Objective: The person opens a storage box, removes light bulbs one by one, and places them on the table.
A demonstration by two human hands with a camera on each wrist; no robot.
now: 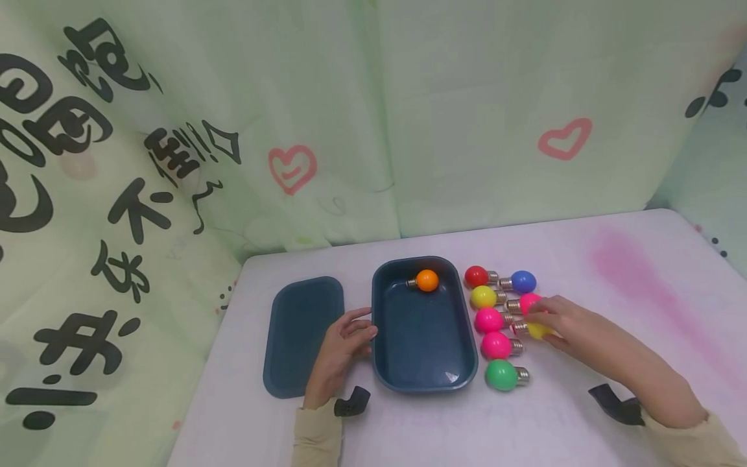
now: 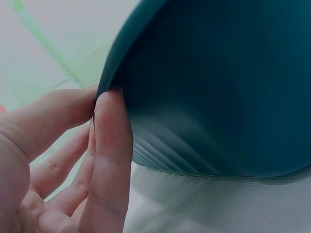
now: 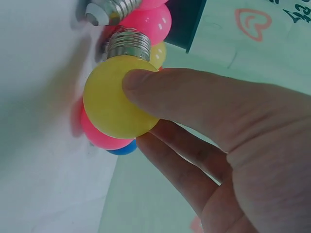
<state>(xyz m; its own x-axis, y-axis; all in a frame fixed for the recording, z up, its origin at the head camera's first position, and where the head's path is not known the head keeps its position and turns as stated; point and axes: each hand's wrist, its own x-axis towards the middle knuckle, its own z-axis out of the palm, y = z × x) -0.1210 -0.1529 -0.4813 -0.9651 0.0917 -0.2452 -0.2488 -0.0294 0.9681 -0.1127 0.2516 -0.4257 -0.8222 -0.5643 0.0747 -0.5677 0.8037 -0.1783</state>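
Note:
My right hand [image 1: 569, 327] pinches a yellow light bulb [image 3: 114, 99] by its round globe, thumb on one side and fingers on the other, its metal screw base pointing left in the head view. Beside it lies a pink bulb [image 1: 528, 303], partly covered by the hand. At the left side of the dark blue tray [image 1: 425, 384], my left hand [image 1: 341, 350] grips the rim between thumb and finger, as the left wrist view shows. An orange bulb [image 1: 428, 281] lies inside the tray near its far end.
Right of the tray, a column holds a red bulb [image 1: 475, 277], a yellow bulb [image 1: 483, 297], two pink bulbs [image 1: 489, 320] and a green bulb [image 1: 502, 375]. A blue bulb [image 1: 523, 281] lies further right. A flat dark blue lid [image 1: 303, 324] rests left of the tray.

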